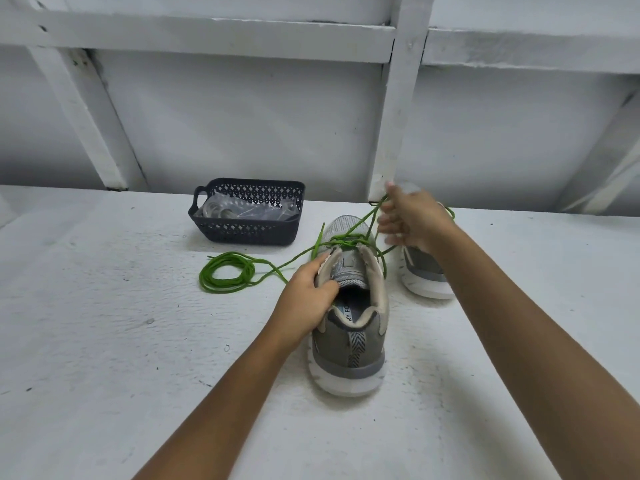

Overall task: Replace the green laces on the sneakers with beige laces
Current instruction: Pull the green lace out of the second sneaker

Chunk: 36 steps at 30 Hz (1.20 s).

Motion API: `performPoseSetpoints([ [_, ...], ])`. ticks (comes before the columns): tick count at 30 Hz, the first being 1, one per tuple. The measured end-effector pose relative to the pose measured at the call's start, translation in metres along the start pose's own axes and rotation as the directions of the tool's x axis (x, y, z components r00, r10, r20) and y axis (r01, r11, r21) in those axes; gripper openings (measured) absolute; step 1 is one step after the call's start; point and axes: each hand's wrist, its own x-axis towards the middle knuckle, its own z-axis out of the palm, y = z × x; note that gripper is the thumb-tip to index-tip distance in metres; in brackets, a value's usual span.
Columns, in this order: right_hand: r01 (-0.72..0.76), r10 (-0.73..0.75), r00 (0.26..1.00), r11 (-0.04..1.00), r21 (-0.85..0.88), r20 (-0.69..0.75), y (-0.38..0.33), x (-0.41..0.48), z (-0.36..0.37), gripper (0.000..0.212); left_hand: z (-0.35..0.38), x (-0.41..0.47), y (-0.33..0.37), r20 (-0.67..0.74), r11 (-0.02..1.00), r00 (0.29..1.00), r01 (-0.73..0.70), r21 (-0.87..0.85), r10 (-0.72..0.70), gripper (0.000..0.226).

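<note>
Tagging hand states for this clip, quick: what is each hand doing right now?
Left hand: closed, grips the near sneaker at its collar.
Right hand: closed, pinches the green lace, held up beyond that sneaker.

Perhaps a shed: white-painted braced wall (pixel 242 126), rough painted surface (pixel 104 341).

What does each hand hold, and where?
Left hand: grey mesh sneaker, by its collar's left side. Right hand: thin green lace, a strand leading from the eyelets.

Left grip (pixel 305 292), right grip (pixel 415 220) (both curled)
</note>
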Motion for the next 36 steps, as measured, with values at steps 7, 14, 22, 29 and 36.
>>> performPoseSetpoints([
  [7,0.160,-0.163,0.986,0.896,-0.413,0.026,0.027,-0.001,0.011,0.026,-0.001,0.000,0.000,0.000,1.000,1.000,0.002,0.001,-0.002,0.054],
  [14,0.149,-0.075,0.966,0.945,0.293,-0.249,-0.027,-0.010,-0.004,0.036,-0.001,0.001,-0.001,0.007,1.000,1.000,-0.004,0.001,0.004,0.053],
  [22,0.153,-0.194,0.981,0.855,-0.495,-0.031,0.029,-0.012,0.021,0.029,0.001,0.002,-0.001,-0.004,1.000,1.000,-0.013,-0.010,0.013,0.065],
  [29,0.227,-0.251,0.937,0.966,-0.124,-0.241,0.012,0.011,0.009,0.023,-0.001,0.003,-0.005,0.005,1.000,1.000,-0.016,-0.003,0.016,0.051],
  [36,0.151,-0.146,0.979,0.988,0.021,-0.141,0.005,0.002,0.007,0.037,-0.001,0.003,-0.005,0.008,1.000,1.000,-0.011,-0.004,0.011,0.048],
])
